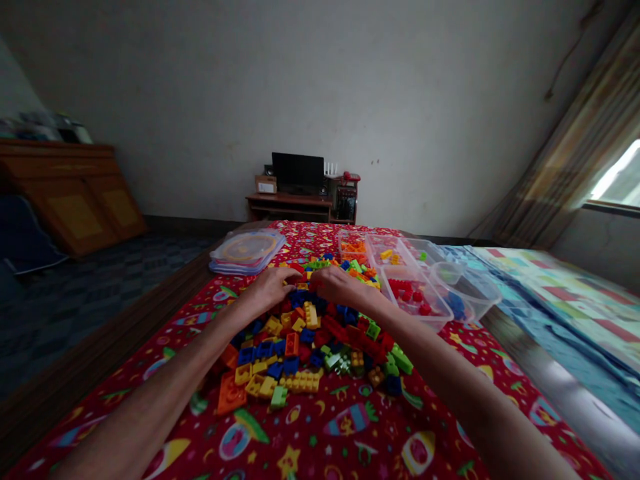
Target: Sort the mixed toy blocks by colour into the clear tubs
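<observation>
The heap of mixed plastic bricks (311,315) lies loose along the middle of the desk (75,380), on a red patterned cloth (320,460), with its thinner fringe toward the near edge. Both our hands are at its far part. As we judge it, digging there could make the upper bricks slide and scatter, since nothing walls them in. Our right forearm crosses low over the heap's right side, so a careless sweep could drag pieces along or jog the clear box of red pieces (427,321) just beside it. The clear round tub (483,297) sits by the desk's right edge, where a knock might tip it off.

The grip of our left hand (277,287) is partly open, thumb and forefinger a little apart among the bricks; we cannot tell whether anything is pinched there. Our right hand (333,283) is curled, its fingertips hidden (the knuckles are in the way), so its grip we cannot tell either.

Farther out, more clear boxes with orange, yellow and green pieces stand toward the far right corner, and a stack of lids (247,250) lies by the left edge, toward the far left corner.
</observation>
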`<state>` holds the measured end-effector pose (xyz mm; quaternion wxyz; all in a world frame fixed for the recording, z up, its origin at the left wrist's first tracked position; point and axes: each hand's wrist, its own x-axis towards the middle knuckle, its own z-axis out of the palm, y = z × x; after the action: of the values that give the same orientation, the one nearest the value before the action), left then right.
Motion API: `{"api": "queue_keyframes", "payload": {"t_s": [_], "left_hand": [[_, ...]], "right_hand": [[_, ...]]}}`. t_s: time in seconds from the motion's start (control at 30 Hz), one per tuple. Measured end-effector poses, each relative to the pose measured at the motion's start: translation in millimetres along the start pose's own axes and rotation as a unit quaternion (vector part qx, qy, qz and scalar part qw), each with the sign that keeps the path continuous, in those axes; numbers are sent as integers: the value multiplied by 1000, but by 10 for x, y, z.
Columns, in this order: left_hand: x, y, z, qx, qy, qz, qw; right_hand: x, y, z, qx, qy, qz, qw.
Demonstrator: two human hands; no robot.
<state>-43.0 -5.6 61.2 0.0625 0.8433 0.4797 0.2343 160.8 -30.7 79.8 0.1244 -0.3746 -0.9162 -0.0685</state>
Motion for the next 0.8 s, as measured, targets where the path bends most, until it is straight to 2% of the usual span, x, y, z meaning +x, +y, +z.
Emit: {"api": "queue_keyframes", "payload": {"t_s": [0.13, 0.23, 0.33, 0.43, 0.5, 0.57, 0.7, 0.8], "left_hand": [[-1, 53, -30, -71, 38, -12, 997], [13, 71, 19, -159, 42, -30, 986], [32, 102, 69, -278, 37, -51, 958], [40, 180, 91, -381, 22, -63, 922], [38, 246, 109, -417, 19, -64, 907], [32, 308, 137, -435, 21, -60, 898], [9, 407, 186, -431, 9, -56, 901], [-28, 483, 158, -356, 2, -41, 934]], "right_hand": [[-132, 64, -23, 96, 60, 63, 992], [-189, 67, -58, 182, 89, 121, 972], [-217, 80, -66, 298, 133, 175, 929], [-227, 113, -45, 450, 140, 185, 862], [-229, 124, -33, 514, 137, 194, 824], [-230, 110, -30, 529, 138, 203, 812], [-220, 17, -30, 538, 115, 203, 810], [-201, -48, -1, 580, 66, 207, 785]]}}
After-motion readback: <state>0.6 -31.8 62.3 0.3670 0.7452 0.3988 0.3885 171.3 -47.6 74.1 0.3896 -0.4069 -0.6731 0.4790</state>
